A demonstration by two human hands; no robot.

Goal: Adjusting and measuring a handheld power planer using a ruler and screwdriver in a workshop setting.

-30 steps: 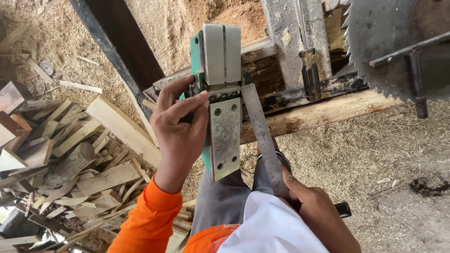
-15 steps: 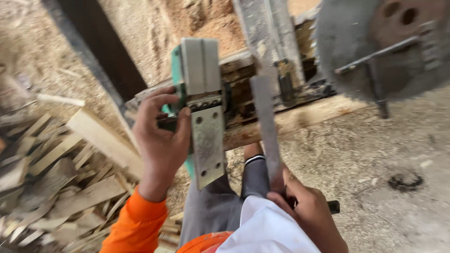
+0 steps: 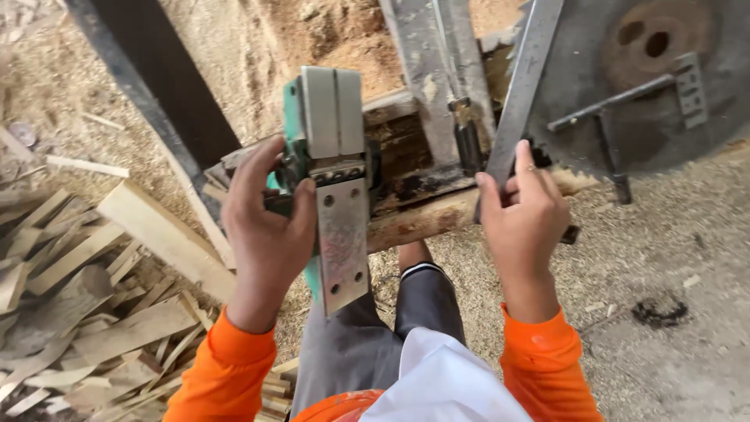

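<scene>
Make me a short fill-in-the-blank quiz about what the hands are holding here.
1. The left hand grips a green electric ____ with a metal sole.
2. The right hand holds a long steel ____.
3. The circular saw blade lies on the person's ____ side.
4. Both sleeves are ____.

Missing words: planer, ruler, right, orange

The floor [image 3: 687, 234] is covered with sawdust. A pile of wood offcuts [image 3: 86, 312] lies at the left. A dark beam [image 3: 156, 86] crosses diagonally. Daylight is soft.

Two hands, one green electric planer [image 3: 328, 180], one flat metal ruler [image 3: 522, 86], one circular saw blade [image 3: 648, 86].
</scene>
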